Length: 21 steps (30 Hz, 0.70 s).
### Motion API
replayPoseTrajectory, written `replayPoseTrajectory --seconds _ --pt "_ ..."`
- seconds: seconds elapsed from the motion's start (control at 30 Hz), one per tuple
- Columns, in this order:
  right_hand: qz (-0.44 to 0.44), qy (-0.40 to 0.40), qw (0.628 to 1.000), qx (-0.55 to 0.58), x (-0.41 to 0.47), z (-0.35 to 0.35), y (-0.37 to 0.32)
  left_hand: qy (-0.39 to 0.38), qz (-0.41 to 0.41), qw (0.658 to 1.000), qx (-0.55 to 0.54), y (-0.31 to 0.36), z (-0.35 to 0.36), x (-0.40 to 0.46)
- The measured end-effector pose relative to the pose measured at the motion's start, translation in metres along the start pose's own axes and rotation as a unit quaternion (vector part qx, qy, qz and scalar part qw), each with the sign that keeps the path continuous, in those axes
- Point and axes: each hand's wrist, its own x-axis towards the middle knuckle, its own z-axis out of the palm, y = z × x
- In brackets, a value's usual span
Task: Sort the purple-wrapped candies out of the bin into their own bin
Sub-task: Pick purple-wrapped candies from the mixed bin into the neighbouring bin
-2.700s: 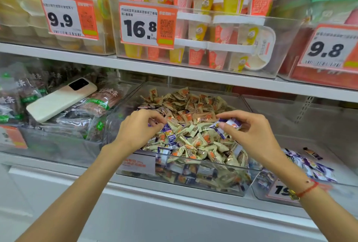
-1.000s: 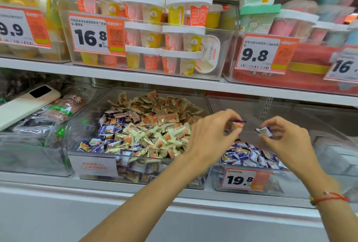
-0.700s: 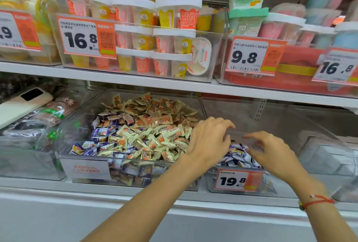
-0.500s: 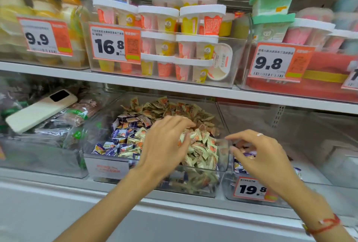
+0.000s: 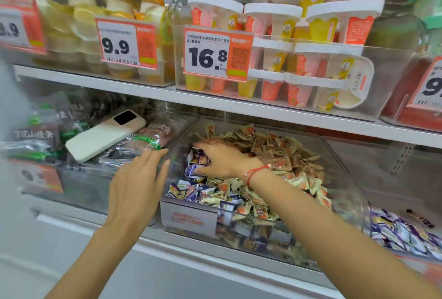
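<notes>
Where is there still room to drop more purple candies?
The purple candy bin at the far right has bare floor behind its purple candies, up toward the shelf's back wall, with only a dark stick candy lying there. The mixed candy bin is heaped full, and the right hand is reaching in.

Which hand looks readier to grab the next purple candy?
The right hand: its fingers already curl onto purple-wrapped candies in the mixed bin. The left hand hovers open beside it.

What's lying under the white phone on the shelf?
The phone lies on dark plastic snack packets with green bands, piled in a clear bin. Whatever sits directly beneath it is covered.
</notes>
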Motion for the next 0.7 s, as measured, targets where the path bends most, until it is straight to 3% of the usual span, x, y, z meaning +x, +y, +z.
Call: replayPoseTrajectory --seconds 0.07,0.17,0.47,0.63,0.7 --pt "-0.005 -0.041 0.999 -0.012 0.022 0.013 0.005 0.010 0.008 1.000 0.003 0.000 0.001 0.000" --pt "0.033 -0.029 0.998 -0.038 0.036 0.026 0.010 0.011 0.007 1.000 0.002 -0.001 0.003 0.001" --pt "-0.072 0.043 0.996 -0.030 -0.032 0.006 0.005 0.003 -0.008 1.000 0.009 0.003 0.005 0.005" --pt "-0.025 0.074 0.996 -0.048 -0.094 -0.012 0.032 -0.018 0.092 0.996 0.006 0.027 0.007 0.015" --pt "0.014 0.087 0.995 -0.048 -0.119 -0.016 0.044 -0.090 0.119 0.987 -0.053 0.046 0.012 0.018"
